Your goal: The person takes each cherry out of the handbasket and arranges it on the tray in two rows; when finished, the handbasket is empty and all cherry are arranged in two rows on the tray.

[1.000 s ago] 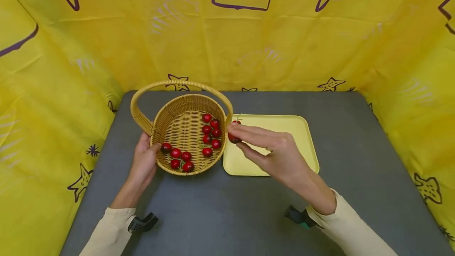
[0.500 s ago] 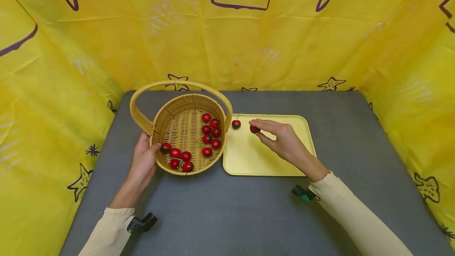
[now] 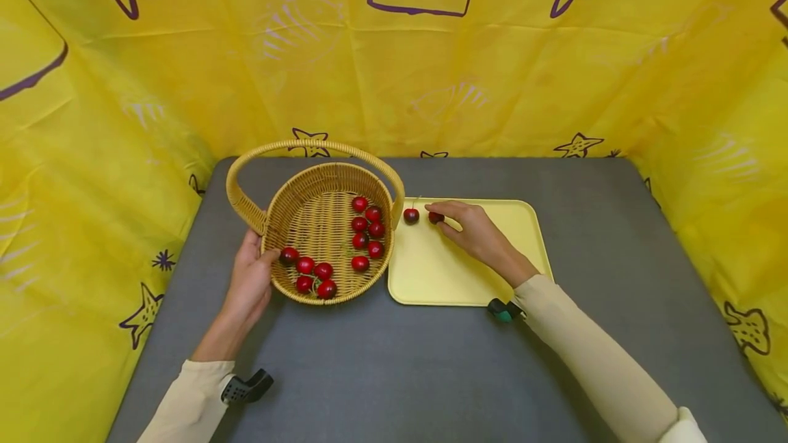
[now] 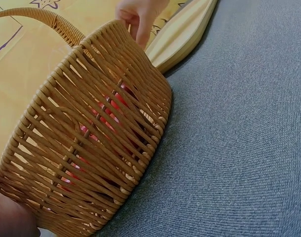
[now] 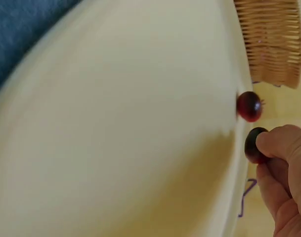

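Observation:
My left hand (image 3: 249, 279) grips the left rim of a round wicker basket (image 3: 295, 186), its thumb over the edge. Several dark red cherries (image 3: 323, 270) lie inside, along the front and right side. Between thumb and fingers my right hand (image 3: 477, 231) pinches one cherry (image 5: 255, 145) at the far left part of a pale yellow tray (image 3: 455, 279). Just left of it a second cherry (image 3: 411, 215) with an upright stem sits on the tray. The left wrist view shows red fruit through the basket's weave.
The basket's tall arched handle (image 3: 314, 145) leans toward the back, its right end overlapping the tray's left corner in the head view. Everything stands on a grey cloth-covered table (image 3: 394, 361). Yellow patterned curtains (image 3: 394, 87) rise behind and on both sides.
My right hand has moved from beside the basket's right rim back over the tray and lowered its cherry toward the other one. The left hand and basket have stayed put.

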Demonstrator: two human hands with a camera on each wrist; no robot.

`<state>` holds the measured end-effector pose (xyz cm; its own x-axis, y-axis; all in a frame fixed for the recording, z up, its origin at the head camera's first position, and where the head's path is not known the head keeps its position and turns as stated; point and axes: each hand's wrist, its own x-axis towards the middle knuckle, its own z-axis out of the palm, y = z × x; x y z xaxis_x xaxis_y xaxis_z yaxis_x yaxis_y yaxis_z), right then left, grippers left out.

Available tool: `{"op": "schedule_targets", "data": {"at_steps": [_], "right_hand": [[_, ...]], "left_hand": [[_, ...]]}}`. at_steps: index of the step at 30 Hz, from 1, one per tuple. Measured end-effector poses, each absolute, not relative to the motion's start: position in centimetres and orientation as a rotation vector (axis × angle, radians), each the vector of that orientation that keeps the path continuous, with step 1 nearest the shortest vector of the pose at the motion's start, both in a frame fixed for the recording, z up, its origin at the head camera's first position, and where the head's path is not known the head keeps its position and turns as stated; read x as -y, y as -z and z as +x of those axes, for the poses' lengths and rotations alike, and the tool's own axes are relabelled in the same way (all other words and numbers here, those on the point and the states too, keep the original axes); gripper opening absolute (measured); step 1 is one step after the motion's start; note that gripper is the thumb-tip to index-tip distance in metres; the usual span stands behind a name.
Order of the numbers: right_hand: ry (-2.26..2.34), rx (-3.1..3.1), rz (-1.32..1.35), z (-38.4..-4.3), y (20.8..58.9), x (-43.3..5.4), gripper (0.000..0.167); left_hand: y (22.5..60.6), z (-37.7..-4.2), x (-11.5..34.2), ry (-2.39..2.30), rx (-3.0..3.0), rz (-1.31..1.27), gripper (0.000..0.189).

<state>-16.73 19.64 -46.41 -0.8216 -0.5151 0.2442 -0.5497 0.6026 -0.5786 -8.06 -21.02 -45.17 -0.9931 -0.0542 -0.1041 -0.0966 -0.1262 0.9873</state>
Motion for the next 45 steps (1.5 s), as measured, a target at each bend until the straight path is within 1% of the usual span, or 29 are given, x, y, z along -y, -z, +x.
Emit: {"op": "schedule_targets", "data": {"at_steps": [8,16,33,38,45], "right_hand": [[-1.033,2.769,0.93,-17.4,47.2,-19.5,0.043],[-1.006,2.777,0.948,-17.6,47.2,-19.0,0.043],[-0.963,2.855,0.883,-17.3,46.4,-18.6,0.044],[-0.995,2.791,0.896,-16.4,44.7,-18.5,0.047],[-1.042,2.582,1.015,-13.3,40.2,-17.7,0.044]], "left_hand": [[45.2,-8.0,21.0,-2.322,-2.065,-0.172,0.073],[45.1,-8.1,21.0,-2.338,-2.049,-0.159,0.073],[45.2,-7.9,21.0,-2.342,-2.055,-0.166,0.073],[45.1,-7.9,21.0,-2.339,-2.058,-0.164,0.073],[45.1,-7.9,21.1,-2.333,-2.053,-0.143,0.074]]}}
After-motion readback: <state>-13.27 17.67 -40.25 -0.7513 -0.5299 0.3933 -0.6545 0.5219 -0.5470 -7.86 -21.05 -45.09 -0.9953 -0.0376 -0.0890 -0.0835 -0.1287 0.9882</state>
